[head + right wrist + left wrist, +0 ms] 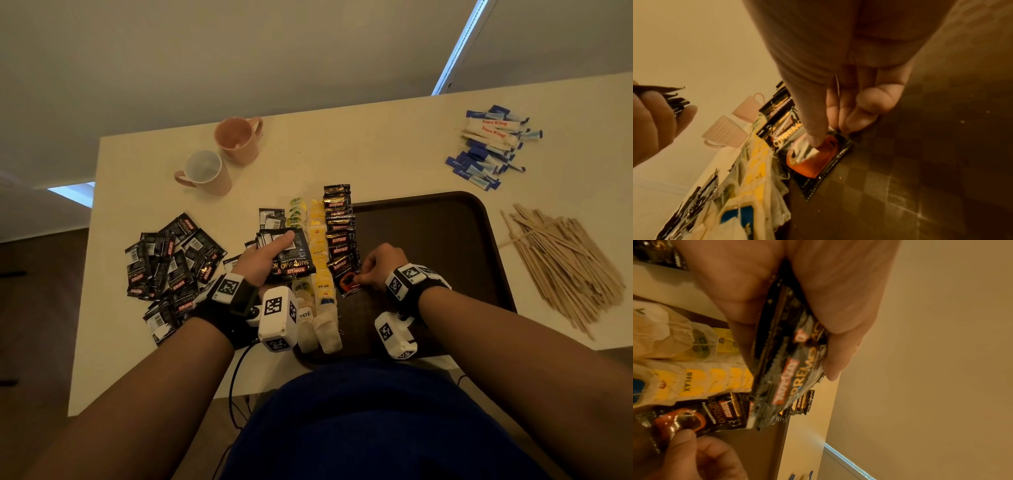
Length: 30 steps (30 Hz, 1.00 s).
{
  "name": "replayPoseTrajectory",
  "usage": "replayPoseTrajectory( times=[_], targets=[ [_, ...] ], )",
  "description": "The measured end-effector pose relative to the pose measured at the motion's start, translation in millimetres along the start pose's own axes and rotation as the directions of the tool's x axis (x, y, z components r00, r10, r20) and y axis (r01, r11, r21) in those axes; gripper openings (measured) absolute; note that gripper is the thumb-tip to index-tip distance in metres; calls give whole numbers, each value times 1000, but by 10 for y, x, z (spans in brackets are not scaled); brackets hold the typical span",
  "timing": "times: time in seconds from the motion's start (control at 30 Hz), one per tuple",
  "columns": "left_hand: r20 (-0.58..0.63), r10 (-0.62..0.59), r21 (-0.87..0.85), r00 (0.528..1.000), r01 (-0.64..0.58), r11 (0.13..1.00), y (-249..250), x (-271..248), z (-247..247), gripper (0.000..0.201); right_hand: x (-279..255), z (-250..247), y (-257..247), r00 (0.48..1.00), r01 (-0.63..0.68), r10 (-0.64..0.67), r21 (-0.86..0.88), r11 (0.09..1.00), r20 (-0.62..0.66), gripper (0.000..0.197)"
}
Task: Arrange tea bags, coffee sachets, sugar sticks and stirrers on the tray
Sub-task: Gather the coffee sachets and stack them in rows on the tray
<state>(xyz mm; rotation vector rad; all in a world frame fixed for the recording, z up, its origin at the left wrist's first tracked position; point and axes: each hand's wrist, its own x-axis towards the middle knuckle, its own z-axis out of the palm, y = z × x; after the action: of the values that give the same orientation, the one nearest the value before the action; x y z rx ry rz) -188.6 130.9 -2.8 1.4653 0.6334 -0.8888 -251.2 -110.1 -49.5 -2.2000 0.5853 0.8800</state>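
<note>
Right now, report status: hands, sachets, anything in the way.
Left hand grips a sachet stack. Right hand pinches the nearest sachet of the tray row. Sugar sticks and stirrers off the tray. Nothing in the way.

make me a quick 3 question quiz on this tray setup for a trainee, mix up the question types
1. True or false: the wooden stirrers already lie on the tray.
2. What does the left hand hold?
A. a mug
B. a stack of coffee sachets
C. sugar sticks
3. Fill in: the right hand pinches the nearest sachet of the coffee row, which lies beside two rows of ____.

Key
1. False; they lie on the table, right of the tray.
2. B
3. tea bags
</note>
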Motion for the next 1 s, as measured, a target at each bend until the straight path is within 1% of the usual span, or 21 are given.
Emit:
replayPoseTrajectory(
  times=[0.1, 0.17, 0.27, 0.4, 0.5, 0.63, 0.67, 0.73, 0.8, 0.87, 0.93, 1.0],
  targets=[
    [-13, 0, 22, 1000, 0, 1000, 0, -3, -3, 91, -7, 9, -3, 1000, -7, 6, 11, 1000, 4, 15],
    [-12, -2, 25, 1000, 3, 1000, -5, -6, -7, 94, -15, 13, -6, 1000, 3, -2, 60, 998, -11, 19],
    [-20, -10, 23, 1000, 10, 1000, -11, -8, -6, 97, -29, 14, -36, 1000, 4, -1, 96, 995, -29, 18],
    [-31, -6, 43, 1000, 7, 999, -12, -13, -4, 115, -46, 11, -60, 1000, -11, 10, 125, 992, 7, 17],
    [-31, 1, 33, 1000, 0, 999, -5, -36, 0, 110, -70, 5, -68, 1000, -22, 19, 142, 990, 22, 14],
    [-32, 1, 33, 1000, 0, 999, -26, -12, -8, 119, -86, 1, -64, 1000, -26, 23, 161, 987, 19, 16],
    [-29, 2, 38, 1000, -1, 999, -32, -8, -13, 118, -91, 1, -62, 1000, -24, 21, 160, 987, 17, 16],
    [-13, 6, 53, 1000, -5, 999, -38, -6, -21, 109, -98, -14, -49, 1000, -21, 19, 140, 990, 15, 16],
    [4, 11, 57, 1000, -11, 998, -39, -25, -10, 95, -108, -67, -20, 1000, -23, 22, 116, 993, 12, 17],
    [25, 11, 43, 1000, -12, 999, -25, -54, 8, 82, -126, -155, 3, 1000, -12, 13, 98, 995, -18, 19],
    [44, 16, 25, 999, -17, 1000, -11, -77, 19, 75, -156, -258, -14, 992, 58, -57, 14, 998, -109, 20],
    [54, 12, 11, 998, -12, 1000, -15, -74, 29, 79, -206, -329, -87, 956, 177, -189, -75, 981, -222, 18]
  ],
)
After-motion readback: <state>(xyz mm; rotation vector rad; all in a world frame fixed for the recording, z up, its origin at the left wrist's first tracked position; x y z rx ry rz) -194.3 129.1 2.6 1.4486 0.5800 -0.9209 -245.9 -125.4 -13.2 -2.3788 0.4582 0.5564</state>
